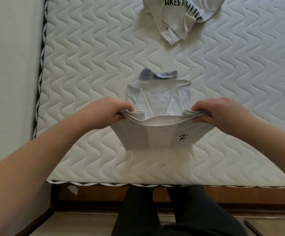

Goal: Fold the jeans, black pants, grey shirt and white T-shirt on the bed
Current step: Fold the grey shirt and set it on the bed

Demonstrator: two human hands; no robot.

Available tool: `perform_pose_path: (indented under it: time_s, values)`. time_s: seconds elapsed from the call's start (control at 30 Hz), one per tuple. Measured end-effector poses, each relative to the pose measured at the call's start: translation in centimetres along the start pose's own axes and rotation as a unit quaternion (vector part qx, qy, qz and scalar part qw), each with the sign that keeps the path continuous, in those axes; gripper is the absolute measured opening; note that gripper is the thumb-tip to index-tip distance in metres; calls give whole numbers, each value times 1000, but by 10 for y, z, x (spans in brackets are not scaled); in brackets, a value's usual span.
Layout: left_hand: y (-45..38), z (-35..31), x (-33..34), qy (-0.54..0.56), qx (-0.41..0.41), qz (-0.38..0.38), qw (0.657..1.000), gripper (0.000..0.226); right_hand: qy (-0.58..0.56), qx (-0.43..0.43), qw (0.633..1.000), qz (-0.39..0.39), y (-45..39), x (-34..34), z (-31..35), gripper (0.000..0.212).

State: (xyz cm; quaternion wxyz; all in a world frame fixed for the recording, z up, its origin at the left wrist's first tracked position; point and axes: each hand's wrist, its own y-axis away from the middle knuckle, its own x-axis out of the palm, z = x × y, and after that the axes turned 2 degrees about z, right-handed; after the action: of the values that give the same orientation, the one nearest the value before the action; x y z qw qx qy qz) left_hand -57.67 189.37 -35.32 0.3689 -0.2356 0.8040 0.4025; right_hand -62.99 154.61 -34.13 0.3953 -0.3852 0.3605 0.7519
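Two hands pinching grey shirt, white T-shirt reading "TAKES A LITTLE"

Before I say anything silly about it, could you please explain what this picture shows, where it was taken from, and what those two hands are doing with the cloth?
There is no machine here: a person wears a wide-angle camera on the head, so the single picture looks forward and down over their own arms. The white quilted surface is a bare mattress on a bed. The left hand and the right hand each pinch one side of a grey shirt, which has a checked collar at its far end. Both hands have a closed grip on its near part, which is lifted, bunched in layers at each grip, and seems to be going over toward the collar; the far part lies flat. Beyond it a white T-shirt with black lettering lies crumpled, not yet folded. The dark shapes at the bottom are the person's legs.
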Motion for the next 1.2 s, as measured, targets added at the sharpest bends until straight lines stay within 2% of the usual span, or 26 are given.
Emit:
perform_pose_path:
  time_s: [0.13, 0.3, 0.43, 0.57, 0.7, 0.83, 0.97, 1.1, 1.2]
  values:
    - [-50, 32, -8, 23, -23, 30, 999, 29, -23, 50, 998, 11, -44, 4, -31, 21]
    - [-123, 69, -6, -21, -30, 68, 997, 18, -66, 100, 992, 43, -102, 26, -79, 16]
    - [-176, 85, 5, -41, -48, 84, 994, 20, -85, 131, 987, 41, -149, 52, -117, 16]
    - [-213, 103, 22, -30, -86, 68, 994, 19, -97, 180, 979, 21, -190, 77, -148, 21]
    - [-236, 121, 38, -14, -109, 48, 993, 19, -85, 189, 978, 6, -220, 97, -165, 21]
    - [-255, 137, 44, 26, -134, 16, 991, 3, -73, 207, 976, -10, -236, 113, -175, 22]
    - [-269, 143, 53, 54, -155, -12, 986, 20, -74, 232, 970, -18, -241, 128, -186, 20]
    - [-280, 143, 68, 52, -169, -35, 984, 23, -100, 259, 960, -33, -248, 141, -200, 22]
    - [-288, 145, 76, 74, -188, -37, 979, 26, -109, 267, 958, -14, -254, 149, -209, 27]
